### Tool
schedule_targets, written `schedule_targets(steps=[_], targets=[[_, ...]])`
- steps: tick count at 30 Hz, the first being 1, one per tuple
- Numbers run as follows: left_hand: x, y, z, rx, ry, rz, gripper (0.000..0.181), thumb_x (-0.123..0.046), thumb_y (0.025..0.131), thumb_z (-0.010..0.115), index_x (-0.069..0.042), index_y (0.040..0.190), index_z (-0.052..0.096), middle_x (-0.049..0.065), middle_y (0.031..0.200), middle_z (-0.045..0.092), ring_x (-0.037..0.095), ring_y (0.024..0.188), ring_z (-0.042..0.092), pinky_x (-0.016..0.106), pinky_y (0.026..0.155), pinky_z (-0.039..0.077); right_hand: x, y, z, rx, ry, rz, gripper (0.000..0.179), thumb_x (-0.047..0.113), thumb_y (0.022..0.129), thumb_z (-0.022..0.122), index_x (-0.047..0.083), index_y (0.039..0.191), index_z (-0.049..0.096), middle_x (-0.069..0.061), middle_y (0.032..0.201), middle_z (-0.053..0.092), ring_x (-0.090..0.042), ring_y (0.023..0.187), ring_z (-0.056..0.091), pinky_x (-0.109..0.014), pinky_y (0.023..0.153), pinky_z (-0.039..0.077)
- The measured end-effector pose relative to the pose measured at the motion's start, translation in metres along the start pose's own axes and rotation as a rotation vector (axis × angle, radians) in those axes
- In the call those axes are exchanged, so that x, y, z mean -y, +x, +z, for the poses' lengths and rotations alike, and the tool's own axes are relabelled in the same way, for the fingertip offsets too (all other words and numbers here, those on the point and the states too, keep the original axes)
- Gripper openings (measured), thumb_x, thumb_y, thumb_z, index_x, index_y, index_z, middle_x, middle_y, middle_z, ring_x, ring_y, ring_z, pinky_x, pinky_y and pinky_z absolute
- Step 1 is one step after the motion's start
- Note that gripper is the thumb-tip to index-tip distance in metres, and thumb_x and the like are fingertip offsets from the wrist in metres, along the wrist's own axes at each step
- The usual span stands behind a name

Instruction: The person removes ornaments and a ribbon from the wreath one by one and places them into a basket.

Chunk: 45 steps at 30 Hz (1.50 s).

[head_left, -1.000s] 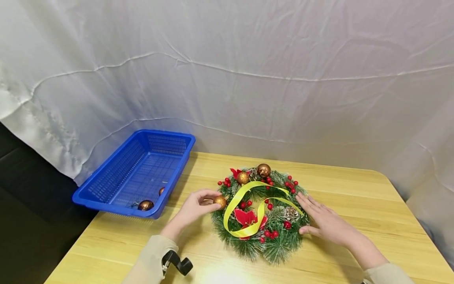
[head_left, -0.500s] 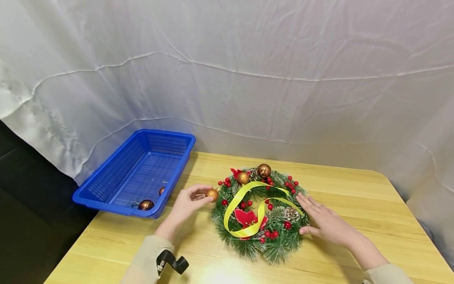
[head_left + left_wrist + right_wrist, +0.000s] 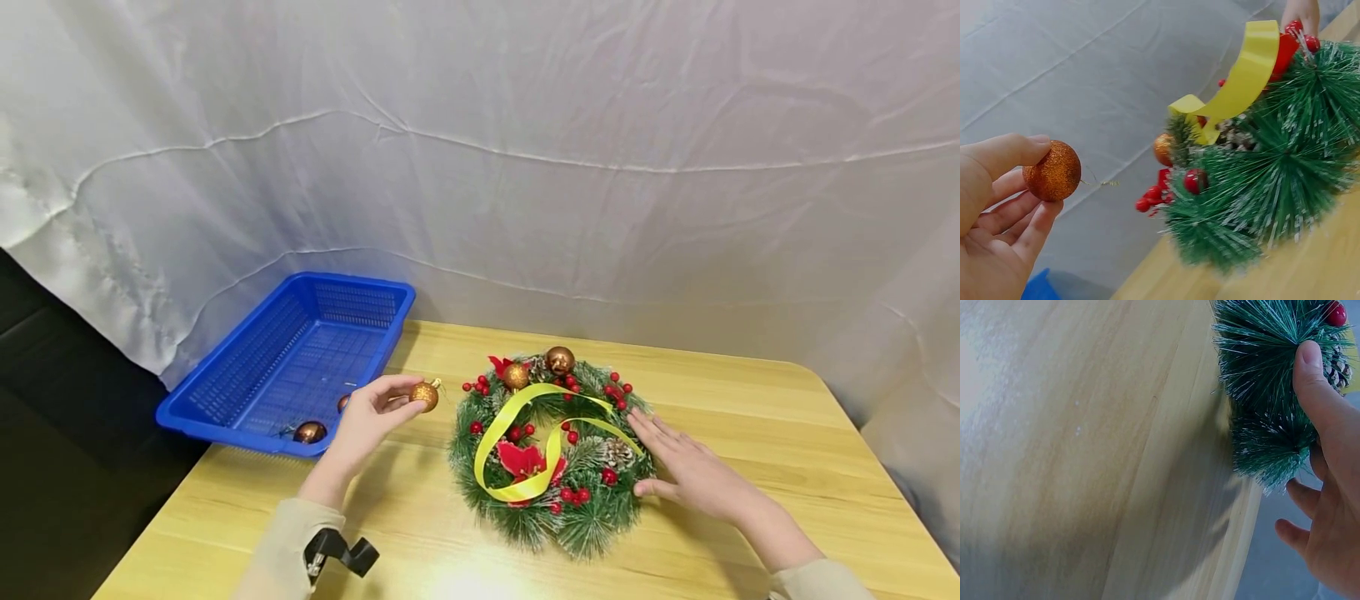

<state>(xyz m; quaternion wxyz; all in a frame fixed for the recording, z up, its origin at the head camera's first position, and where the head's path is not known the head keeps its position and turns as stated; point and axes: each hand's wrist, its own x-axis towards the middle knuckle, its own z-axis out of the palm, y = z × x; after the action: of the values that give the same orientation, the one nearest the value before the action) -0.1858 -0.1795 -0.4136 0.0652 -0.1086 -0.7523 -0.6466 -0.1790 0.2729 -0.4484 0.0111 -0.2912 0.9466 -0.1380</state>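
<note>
My left hand (image 3: 375, 417) pinches a glittery copper bauble (image 3: 424, 397) between thumb and fingertips, above the table between basket and wreath. In the left wrist view a thin gold hanging wire sticks out from that bauble (image 3: 1052, 171). A green Christmas wreath (image 3: 592, 517) lies on the table, with red berries, pinecones, a red flower (image 3: 525, 460) and a loose yellow ribbon (image 3: 489, 454). Two more baubles, one glittery (image 3: 516, 377) and one shiny (image 3: 559, 360), sit at its far side. My right hand (image 3: 693, 471) rests on the wreath's right edge, fingers extended, thumb on the needles.
A blue plastic basket (image 3: 225, 433) stands at the left of the wooden table (image 3: 787, 433), holding a shiny brown bauble (image 3: 310, 432) and another partly hidden one (image 3: 343, 403). A grey-white cloth (image 3: 525, 167) hangs behind the table.
My left hand has drawn the glittery bauble away from the wreath's left edge, leftward and slightly back toward the basket. The right hand stays on the wreath.
</note>
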Motion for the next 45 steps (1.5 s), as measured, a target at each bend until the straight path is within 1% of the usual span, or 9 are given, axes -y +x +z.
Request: schedule_targets(steps=[9,12,17,19,23,29,35,39,45], targets=[[-0.016,-0.001,-0.036,-0.097,0.063,0.126,0.036,-0.001,0.082,0.074,0.007,0.115,0.063,0.019,0.114,0.064,0.009,0.1,0.061,0.021,0.089,0.049,0.001,0.0,0.0,0.002,0.001,0.003,0.09,0.056,0.085,0.057,0.009,0.152,0.02,-0.015,0.156,0.017,-0.046,0.135,0.024,-0.064,0.105,0.023],[-0.02,-0.002,-0.051,-0.136,0.08,0.113,0.036,-0.002,0.083,0.073,0.007,0.116,0.062,0.01,0.111,0.066,0.007,0.097,0.062,0.018,0.082,0.051,0.001,-0.001,0.0,0.002,0.005,0.0,0.09,0.056,0.086,0.057,0.009,0.152,0.02,-0.015,0.156,0.017,-0.046,0.135,0.024,-0.064,0.105,0.023],[-0.023,-0.005,-0.078,-0.18,0.115,0.073,0.038,-0.006,0.085,0.072,0.007,0.119,0.059,-0.006,0.107,0.065,0.005,0.096,0.061,0.015,0.08,0.051,0.0,0.0,0.0,-0.006,0.011,-0.013,0.089,0.054,0.086,0.058,0.008,0.152,0.02,-0.016,0.155,0.017,-0.046,0.135,0.024,-0.063,0.105,0.024],[-0.022,-0.006,-0.088,-0.199,0.134,0.071,0.038,-0.007,0.085,0.072,0.007,0.118,0.059,-0.009,0.106,0.064,0.004,0.098,0.06,0.014,0.085,0.048,0.0,0.0,0.0,-0.009,0.014,-0.016,0.089,0.054,0.086,0.058,0.008,0.152,0.02,-0.016,0.155,0.018,-0.046,0.135,0.024,-0.063,0.104,0.025],[-0.017,-0.007,-0.106,-0.218,0.161,0.063,0.037,-0.006,0.085,0.072,0.008,0.116,0.058,-0.009,0.104,0.063,0.003,0.097,0.06,0.012,0.084,0.047,-0.001,0.001,0.0,-0.007,0.019,-0.019,0.089,0.054,0.086,0.058,0.007,0.152,0.02,-0.017,0.155,0.017,-0.047,0.135,0.024,-0.063,0.104,0.025],[-0.007,-0.007,-0.127,-0.19,0.267,-0.022,0.04,-0.015,0.086,0.072,0.004,0.119,0.058,-0.013,0.1,0.063,0.0,0.092,0.061,0.011,0.079,0.048,-0.001,0.001,-0.001,-0.011,0.021,-0.03,0.089,0.053,0.086,0.059,0.006,0.152,0.021,-0.018,0.155,0.018,-0.046,0.135,0.025,-0.062,0.105,0.026],[-0.003,-0.007,-0.137,-0.184,0.372,-0.083,0.045,-0.024,0.086,0.073,0.002,0.121,0.059,-0.011,0.101,0.064,0.001,0.092,0.059,0.012,0.077,0.046,-0.001,0.001,-0.001,-0.007,0.025,-0.028,0.09,0.053,0.086,0.058,0.007,0.152,0.02,-0.017,0.155,0.017,-0.046,0.135,0.025,-0.062,0.105,0.026],[-0.003,-0.003,-0.142,-0.157,0.437,-0.13,0.048,-0.03,0.087,0.072,0.0,0.122,0.059,0.0,0.106,0.064,0.0,0.091,0.058,0.02,0.08,0.046,-0.001,0.002,0.0,-0.003,0.017,-0.027,0.089,0.054,0.086,0.057,0.008,0.152,0.019,-0.017,0.155,0.017,-0.047,0.134,0.027,-0.063,0.104,0.026],[-0.002,0.012,-0.14,-0.034,0.43,-0.197,0.05,-0.032,0.088,0.07,0.001,0.123,0.057,0.018,0.114,0.064,0.003,0.091,0.06,0.042,0.089,0.044,-0.001,0.0,0.0,-0.002,0.02,-0.019,0.089,0.054,0.086,0.058,0.008,0.152,0.019,-0.017,0.155,0.017,-0.047,0.134,0.027,-0.063,0.104,0.026]])
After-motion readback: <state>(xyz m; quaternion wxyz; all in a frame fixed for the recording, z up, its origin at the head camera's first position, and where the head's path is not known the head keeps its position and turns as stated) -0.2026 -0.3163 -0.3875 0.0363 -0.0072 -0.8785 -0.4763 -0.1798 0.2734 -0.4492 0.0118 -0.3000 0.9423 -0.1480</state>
